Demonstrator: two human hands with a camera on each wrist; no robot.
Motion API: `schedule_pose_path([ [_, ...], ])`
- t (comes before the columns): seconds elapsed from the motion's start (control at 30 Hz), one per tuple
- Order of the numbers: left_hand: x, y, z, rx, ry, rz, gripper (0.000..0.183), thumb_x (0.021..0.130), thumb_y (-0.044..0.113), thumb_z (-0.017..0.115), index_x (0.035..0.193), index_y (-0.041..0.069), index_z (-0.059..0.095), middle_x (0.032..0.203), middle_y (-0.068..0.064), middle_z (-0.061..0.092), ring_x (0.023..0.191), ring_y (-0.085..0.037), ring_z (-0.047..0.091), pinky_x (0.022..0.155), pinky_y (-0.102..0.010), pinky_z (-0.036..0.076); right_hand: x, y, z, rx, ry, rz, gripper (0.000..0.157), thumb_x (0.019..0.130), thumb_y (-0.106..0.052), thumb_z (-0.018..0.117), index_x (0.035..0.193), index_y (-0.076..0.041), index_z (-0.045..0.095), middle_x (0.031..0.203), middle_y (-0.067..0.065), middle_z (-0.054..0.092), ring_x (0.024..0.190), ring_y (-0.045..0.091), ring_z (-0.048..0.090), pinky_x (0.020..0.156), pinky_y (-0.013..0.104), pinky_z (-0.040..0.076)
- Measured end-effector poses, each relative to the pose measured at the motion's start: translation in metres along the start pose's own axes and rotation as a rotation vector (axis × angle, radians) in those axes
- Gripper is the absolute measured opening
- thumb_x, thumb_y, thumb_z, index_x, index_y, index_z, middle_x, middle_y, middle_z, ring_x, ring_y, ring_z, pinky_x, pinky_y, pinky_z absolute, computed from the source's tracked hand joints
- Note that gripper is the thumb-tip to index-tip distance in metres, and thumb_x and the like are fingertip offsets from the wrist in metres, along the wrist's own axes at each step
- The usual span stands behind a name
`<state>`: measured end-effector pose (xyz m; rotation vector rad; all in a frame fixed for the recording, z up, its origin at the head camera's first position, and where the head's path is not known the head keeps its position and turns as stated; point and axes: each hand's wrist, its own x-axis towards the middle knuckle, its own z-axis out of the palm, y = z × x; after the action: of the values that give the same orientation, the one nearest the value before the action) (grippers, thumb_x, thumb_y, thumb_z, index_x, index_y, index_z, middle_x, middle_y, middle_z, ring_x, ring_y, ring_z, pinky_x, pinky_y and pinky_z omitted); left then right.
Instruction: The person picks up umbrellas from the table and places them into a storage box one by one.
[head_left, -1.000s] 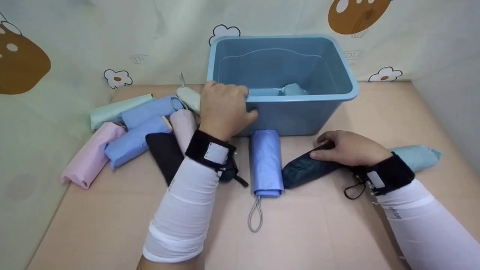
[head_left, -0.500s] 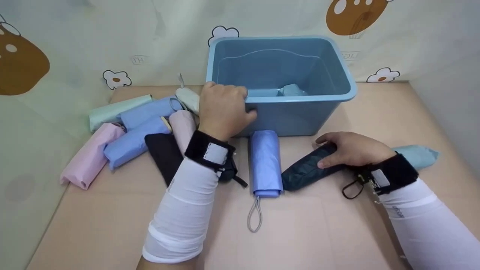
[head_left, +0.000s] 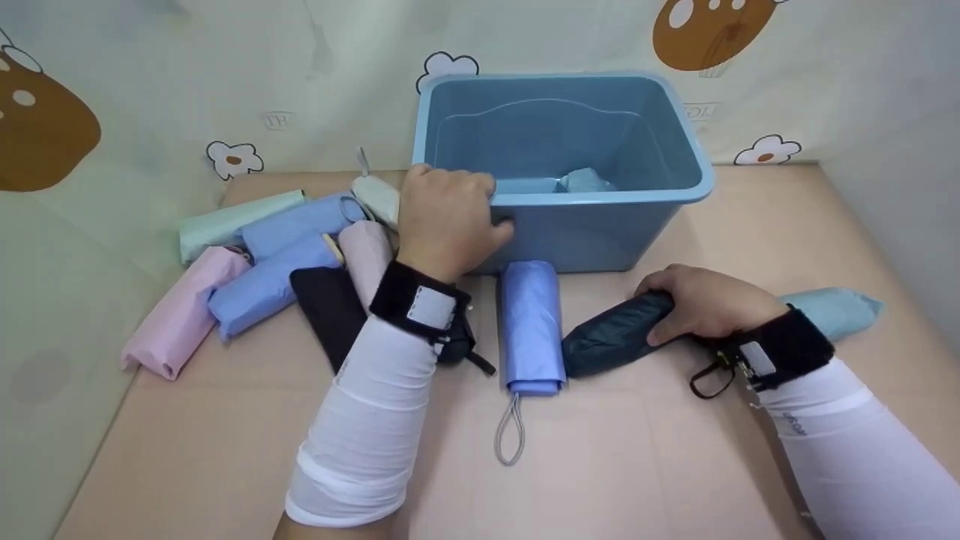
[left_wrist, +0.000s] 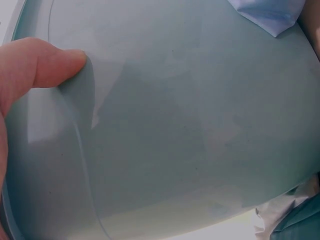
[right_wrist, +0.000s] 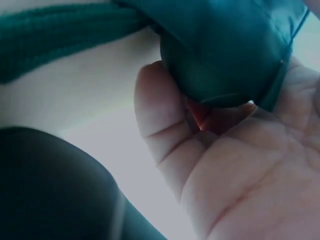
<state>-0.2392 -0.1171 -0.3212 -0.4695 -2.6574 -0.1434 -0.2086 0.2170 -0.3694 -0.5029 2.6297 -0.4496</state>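
Blue bin (head_left: 574,232) ×1 — left hand (head_left: 450,217) grips its near-left rim. Right hand (head_left: 712,300) grips one dark green umbrella (head_left: 611,337), front-right of bin. One periwinkle umbrella (head_left: 532,326) at bin's front, between hands. Left of bin: two blue umbrellas (head_left: 274,285), two pale green umbrellas (head_left: 225,225), one pink umbrella (head_left: 184,311), one lilac umbrella (head_left: 365,255); black item (head_left: 326,307), partly blocked by left forearm (head_left: 367,420). Farther right of bin — one teal umbrella (head_left: 836,313). Inside, one pale blue item (head_left: 585,181).

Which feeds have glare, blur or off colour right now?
Head: fairly sharp, with a soft shadow beside the left sleeve; left wrist: hazy, pale reflections on the blue bin, bottom edge washed out; right wrist: pale background overexposed, dark shape at lower left out of focus, and the dark umbrella looks brighter teal than in the head view.
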Motion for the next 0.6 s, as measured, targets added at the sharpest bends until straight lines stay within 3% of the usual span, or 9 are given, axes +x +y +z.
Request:
schedule_pose_path([
  [0.2, -0.0006, 0.0003, 0.0008, 0.002, 0.029, 0.009, 0.044, 0.08, 0.047, 0.075, 0.066, 0.015, 0.049, 0.062, -0.003, 0.058, 0.064, -0.03, 0.062, 0.077, -0.048, 0.048, -0.0026, 0.0027, -0.0023, 0.024, 0.029, -0.024, 0.046, 0.076, -0.031, 0.093, 0.115, -0.019, 0.072, 0.11, 0.005, 0.065, 0.099, 0.023, 0.06, 0.087, 0.037, 0.044],
  [0.43, -0.0001, 0.0003, 0.0001, 0.002, 0.01, 0.0, 0.044, 0.082, 0.05, 0.074, 0.068, 0.015, 0.052, 0.065, -0.004, 0.062, 0.066, -0.03, 0.064, 0.079, -0.048, 0.048, -0.0054, 0.0031, -0.0037, 0.065, 0.062, -0.059, 0.047, 0.076, -0.032, 0.094, 0.114, -0.016, 0.07, 0.115, 0.007, 0.063, 0.101, 0.024, 0.06, 0.09, 0.038, 0.043],
  [0.6, 0.0002, 0.0, -0.0001, -0.006, -0.006, -0.007, 0.045, 0.082, 0.052, 0.075, 0.069, 0.015, 0.053, 0.066, -0.004, 0.063, 0.068, -0.03, 0.064, 0.082, -0.048, 0.048, -0.0072, 0.0027, -0.0079, 0.136, 0.062, -0.087, 0.041, 0.077, -0.03, 0.093, 0.11, -0.018, 0.071, 0.1, -0.001, 0.07, 0.093, 0.018, 0.06, 0.086, 0.032, 0.044],
])
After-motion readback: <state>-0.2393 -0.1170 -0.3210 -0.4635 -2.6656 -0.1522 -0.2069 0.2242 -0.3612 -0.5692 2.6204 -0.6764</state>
